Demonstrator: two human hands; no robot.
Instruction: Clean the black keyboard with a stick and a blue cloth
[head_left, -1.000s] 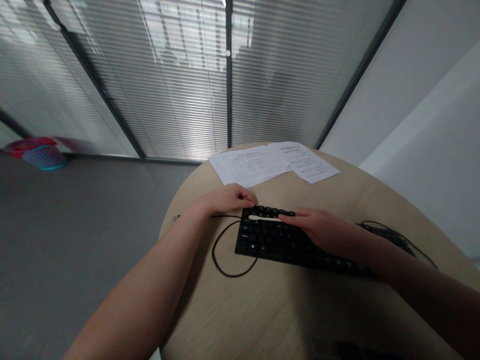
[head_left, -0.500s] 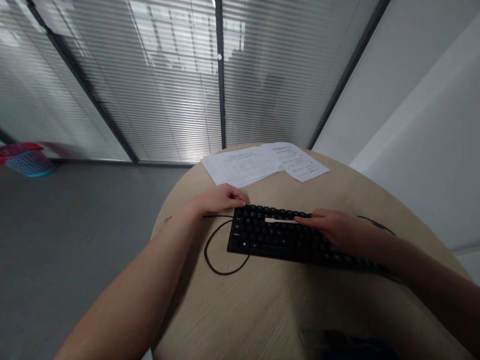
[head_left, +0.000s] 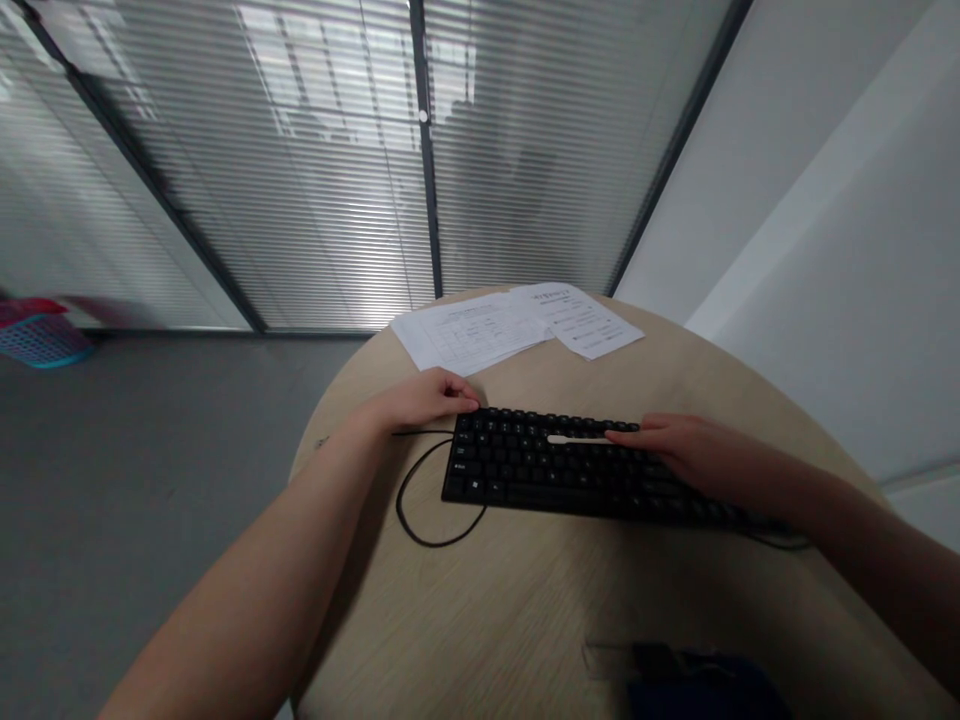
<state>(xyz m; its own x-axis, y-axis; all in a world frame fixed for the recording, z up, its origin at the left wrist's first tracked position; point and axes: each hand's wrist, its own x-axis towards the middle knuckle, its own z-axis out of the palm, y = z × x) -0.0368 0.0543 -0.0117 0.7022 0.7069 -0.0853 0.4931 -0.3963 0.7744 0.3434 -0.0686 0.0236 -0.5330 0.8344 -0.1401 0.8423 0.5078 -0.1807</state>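
Observation:
A black keyboard (head_left: pixel 540 495) lies on the round wooden table, slightly slanted. My left hand (head_left: pixel 442 395) grips its far left corner, thumb and fingers closed together there. Above the middle keys, my right hand (head_left: pixel 667 440) is closed on a slim white toothbrush (head_left: pixel 581 440), whose wider head points left. The bristle side faces down to the keys and cannot be seen. The right hand and forearm cover part of the keyboard's right side. A black cable (head_left: pixel 401 510) curls in a loop beside the keyboard's left end.
Printed papers (head_left: pixel 480 330) lie at the far side of the wooden table (head_left: pixel 465 620). Near its front edge is a dark blue item (head_left: pixel 697 685), dim and unclear, beside something transparent. A pink and blue basket (head_left: pixel 45 338) stands on the floor left. Glass panels with blinds (head_left: pixel 337 200) rise behind.
My right hand has moved the toothbrush rightward along the keys. My left hand has stayed at the keyboard's corner. The whole view has shifted slightly.

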